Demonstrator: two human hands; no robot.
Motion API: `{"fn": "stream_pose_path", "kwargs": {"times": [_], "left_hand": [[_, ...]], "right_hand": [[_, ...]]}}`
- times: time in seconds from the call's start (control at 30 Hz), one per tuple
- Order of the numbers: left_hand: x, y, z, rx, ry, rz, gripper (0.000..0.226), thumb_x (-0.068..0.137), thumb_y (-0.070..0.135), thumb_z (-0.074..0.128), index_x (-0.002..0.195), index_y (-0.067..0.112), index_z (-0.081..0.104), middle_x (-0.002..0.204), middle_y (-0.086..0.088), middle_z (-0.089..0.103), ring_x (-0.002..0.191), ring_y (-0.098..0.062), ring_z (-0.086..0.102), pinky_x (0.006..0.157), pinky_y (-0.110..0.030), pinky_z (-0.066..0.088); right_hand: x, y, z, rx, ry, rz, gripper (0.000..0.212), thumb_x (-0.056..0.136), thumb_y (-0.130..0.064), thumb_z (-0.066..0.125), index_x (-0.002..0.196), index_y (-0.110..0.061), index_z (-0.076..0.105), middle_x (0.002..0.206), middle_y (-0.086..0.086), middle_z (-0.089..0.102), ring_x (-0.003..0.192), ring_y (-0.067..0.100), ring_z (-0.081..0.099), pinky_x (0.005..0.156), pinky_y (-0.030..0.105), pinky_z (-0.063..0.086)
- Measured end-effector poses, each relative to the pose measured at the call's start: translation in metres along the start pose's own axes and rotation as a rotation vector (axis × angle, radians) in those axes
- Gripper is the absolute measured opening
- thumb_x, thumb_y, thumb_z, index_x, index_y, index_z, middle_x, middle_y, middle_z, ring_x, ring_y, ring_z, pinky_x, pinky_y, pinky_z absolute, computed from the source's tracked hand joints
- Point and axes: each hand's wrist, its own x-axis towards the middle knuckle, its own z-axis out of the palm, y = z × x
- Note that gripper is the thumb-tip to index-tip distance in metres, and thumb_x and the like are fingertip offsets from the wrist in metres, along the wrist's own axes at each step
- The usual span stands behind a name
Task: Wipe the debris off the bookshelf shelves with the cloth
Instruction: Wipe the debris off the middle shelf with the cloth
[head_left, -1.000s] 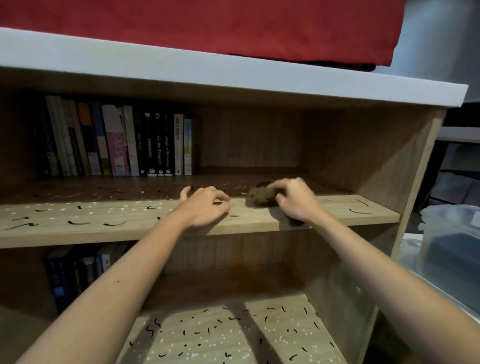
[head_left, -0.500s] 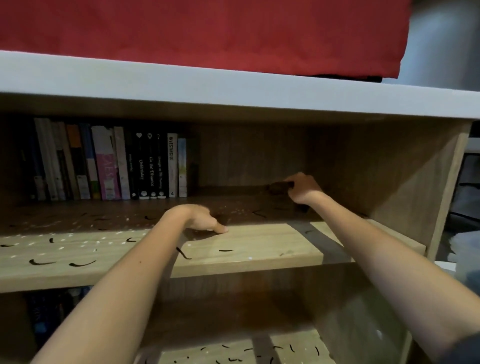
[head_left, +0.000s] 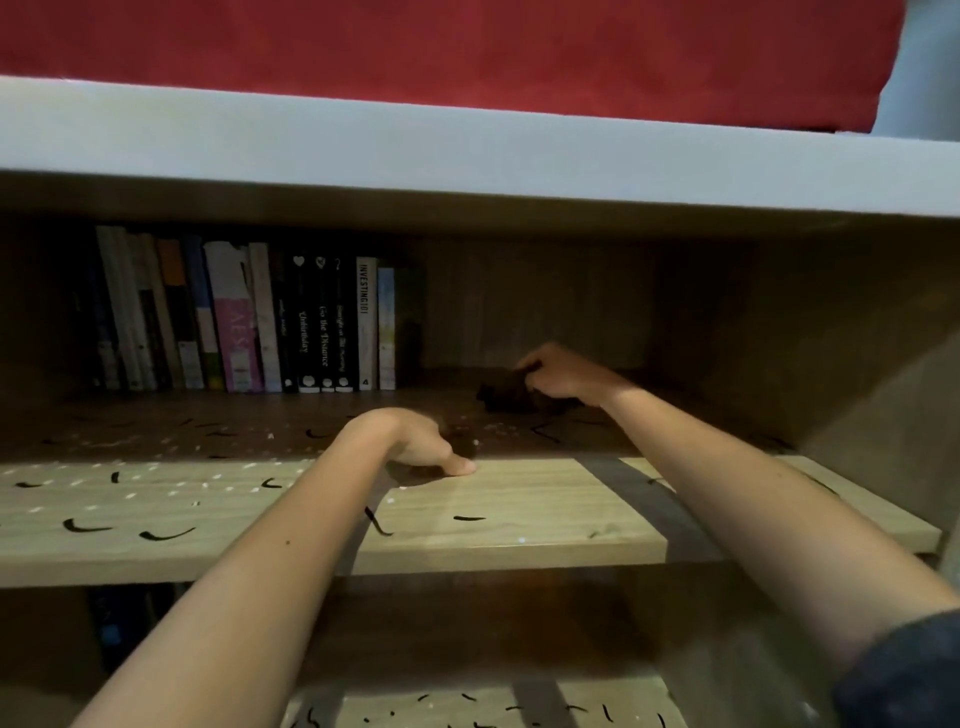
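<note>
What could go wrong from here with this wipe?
The right hand holds the cloth at the shadowed back of the shelf; debris there could be missed.
Wiping toward the books may wedge debris against them.
Sweeping forward could drop debris on the littered lower shelf.

a home, by the look of it: a wood-grain bookshelf (head_left: 519, 499) with a white top board (head_left: 467, 156). a row of paperbacks (head_left: 249, 322) stands at the far left of its shelf, one spine reading "investing 101". more books (head_left: 111, 631) show dimly on the near-left shelf below. red fabric (head_left: 415, 47) lies on top.
</note>
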Motion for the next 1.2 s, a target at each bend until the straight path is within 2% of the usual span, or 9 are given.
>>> {"fn": "stream_pose_path", "kwargs": {"times": [0.1,0.23,0.4,0.5,0.73,0.9,1.0,1.1,1.2], "left_hand": [[0.0,-0.001,0.002,-0.005,0.037,0.006,0.075,0.087,0.055,0.052,0.144,0.011,0.032,0.146,-0.008,0.037,0.127,-0.023,0.043,0.095,-0.028,0.036],[0.001,-0.002,0.002,-0.037,0.03,0.012,0.074,0.087,0.054,0.053,0.144,0.013,0.033,0.142,-0.009,0.042,0.117,-0.022,0.05,0.088,-0.027,0.041],[0.001,-0.004,0.003,-0.035,0.024,0.028,0.067,0.087,0.055,0.052,0.136,0.01,0.044,0.125,-0.006,0.052,0.101,-0.019,0.054,0.083,-0.026,0.042],[0.001,-0.003,0.003,-0.018,0.031,0.021,0.07,0.087,0.055,0.052,0.141,0.011,0.038,0.139,-0.008,0.045,0.117,-0.022,0.049,0.09,-0.028,0.04],[-0.013,0.0,0.006,-0.043,0.097,0.005,0.074,0.087,0.055,0.053,0.143,0.011,0.034,0.147,-0.01,0.036,0.132,-0.027,0.037,0.103,-0.036,0.033],[-0.037,-0.011,0.022,-0.047,0.532,0.129,0.033,0.095,0.042,0.046,0.115,0.021,0.06,0.109,0.001,0.063,0.116,-0.02,0.052,0.114,-0.049,0.008],[-0.062,-0.031,0.026,-0.128,0.756,0.198,0.027,0.098,0.034,0.04,0.113,0.025,0.061,0.119,0.004,0.06,0.123,-0.015,0.047,0.114,-0.048,0.001],[-0.08,-0.055,0.038,-0.034,0.847,0.278,0.027,0.097,0.034,0.041,0.112,0.028,0.062,0.126,0.009,0.054,0.125,-0.011,0.042,0.114,-0.042,0.001],[-0.085,-0.073,0.053,-0.008,0.882,0.34,0.028,0.098,0.036,0.039,0.115,0.029,0.061,0.125,0.012,0.053,0.126,-0.007,0.039,0.114,-0.038,-0.001]], "right_hand": [[0.018,0.009,0.006,-0.171,0.161,0.075,0.03,0.093,-0.007,0.045,0.121,-0.005,0.054,0.118,0.016,0.058,0.102,0.026,0.056,0.075,0.028,0.044],[0.029,0.014,0.034,-0.317,0.078,0.132,0.032,0.093,-0.007,0.046,0.125,-0.006,0.05,0.125,0.016,0.053,0.114,0.031,0.051,0.094,0.037,0.043],[0.016,-0.015,0.029,-0.146,-0.175,-0.048,0.037,0.092,-0.001,0.042,0.121,-0.017,0.06,0.105,-0.002,0.057,0.083,0.007,0.055,0.066,0.017,0.043],[0.016,-0.016,0.014,-0.11,-0.106,-0.043,0.037,0.093,0.0,0.04,0.122,-0.015,0.059,0.106,0.0,0.057,0.085,0.009,0.055,0.066,0.017,0.043],[0.007,-0.012,0.055,-0.297,-0.006,-0.029,0.038,0.093,-0.004,0.045,0.123,-0.022,0.059,0.127,0.006,0.057,0.113,0.024,0.053,0.099,0.04,0.043],[-0.038,-0.034,0.051,-0.232,-0.127,-0.07,0.032,0.096,-0.013,0.042,0.122,-0.023,0.058,0.117,0.006,0.061,0.091,0.017,0.057,0.079,0.027,0.045],[-0.08,-0.04,0.05,-0.239,-0.087,-0.183,0.04,0.092,-0.003,0.041,0.119,-0.023,0.061,0.122,0.002,0.06,0.1,0.013,0.055,0.086,0.022,0.043],[-0.127,-0.051,0.049,-0.209,-0.077,-0.294,0.041,0.09,0.002,0.042,0.114,-0.022,0.066,0.113,-0.006,0.059,0.079,-0.006,0.053,0.068,0.003,0.037],[-0.158,-0.062,0.046,-0.168,-0.104,-0.304,0.041,0.09,0.001,0.043,0.112,-0.026,0.066,0.109,-0.012,0.057,0.081,-0.002,0.056,0.065,0.007,0.041]]}}
